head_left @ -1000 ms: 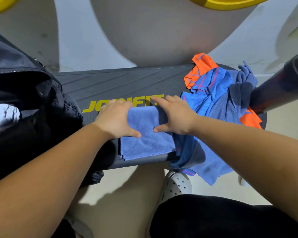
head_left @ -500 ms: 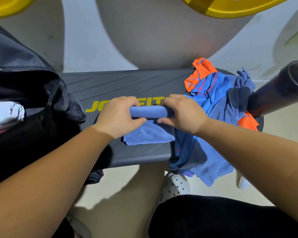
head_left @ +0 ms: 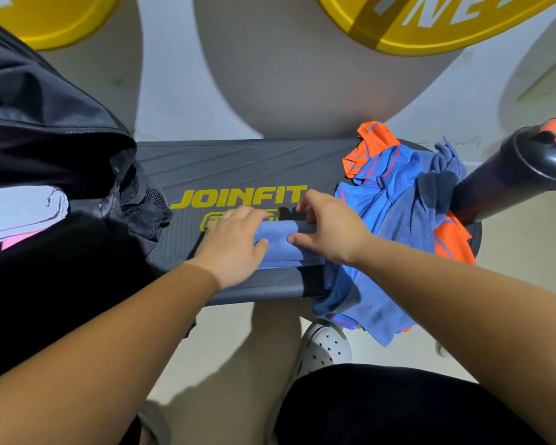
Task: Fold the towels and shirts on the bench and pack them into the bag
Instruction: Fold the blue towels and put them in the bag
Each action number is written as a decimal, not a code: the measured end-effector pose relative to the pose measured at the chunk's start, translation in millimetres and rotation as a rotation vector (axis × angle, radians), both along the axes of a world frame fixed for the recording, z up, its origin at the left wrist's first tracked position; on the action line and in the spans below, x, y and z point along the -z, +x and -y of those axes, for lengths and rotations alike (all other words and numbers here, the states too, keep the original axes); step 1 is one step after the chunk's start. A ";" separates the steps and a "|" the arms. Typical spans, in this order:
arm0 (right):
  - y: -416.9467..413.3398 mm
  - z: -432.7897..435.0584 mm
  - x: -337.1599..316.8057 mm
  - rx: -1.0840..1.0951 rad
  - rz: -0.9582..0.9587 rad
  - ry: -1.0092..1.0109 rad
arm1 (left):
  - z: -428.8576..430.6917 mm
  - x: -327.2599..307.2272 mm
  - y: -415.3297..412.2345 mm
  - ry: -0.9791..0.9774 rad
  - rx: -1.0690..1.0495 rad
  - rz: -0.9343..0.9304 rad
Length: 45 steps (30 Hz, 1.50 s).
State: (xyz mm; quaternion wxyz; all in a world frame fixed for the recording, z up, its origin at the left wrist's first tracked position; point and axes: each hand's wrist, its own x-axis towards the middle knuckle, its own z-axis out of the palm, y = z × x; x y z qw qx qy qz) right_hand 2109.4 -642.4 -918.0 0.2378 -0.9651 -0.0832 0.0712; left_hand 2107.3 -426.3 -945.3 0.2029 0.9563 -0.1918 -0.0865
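A small blue towel (head_left: 281, 245), folded into a narrow strip, lies on the dark grey bench (head_left: 238, 165) near its front edge. My left hand (head_left: 235, 248) lies flat on the towel's left part with the thumb on the cloth. My right hand (head_left: 331, 231) holds the towel's right end, thumb on top and fingers curled over its far edge. A crumpled blue and orange shirt (head_left: 395, 220) is heaped on the bench's right end and hangs over the front. The open black bag (head_left: 55, 149) stands at the left with white and pink cloth (head_left: 16, 213) inside.
A black cylinder with an orange tip (head_left: 520, 168) slants up at the right end of the bench. Yellow round signs (head_left: 430, 24) are painted on the wall behind. My white clog (head_left: 325, 348) stands on the floor below the bench.
The towel's far half has been brought toward me and laid down, so it is now half as deep. Both hands moved nearer and pressed onto it. The camera tilted up slightly.
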 end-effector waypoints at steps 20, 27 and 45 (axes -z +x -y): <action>-14.8 11.4 58.2 -0.294 0.048 -0.399 | 3.9 42.7 -17.7 0.202 0.028 0.056; -13.1 0.3 42.1 -0.255 -0.060 -0.524 | 6.8 31.1 -12.8 0.277 0.053 -0.022; -58.7 -43.7 -115.9 0.137 -0.132 0.427 | -39.5 -123.0 -37.0 -0.807 -0.341 -0.427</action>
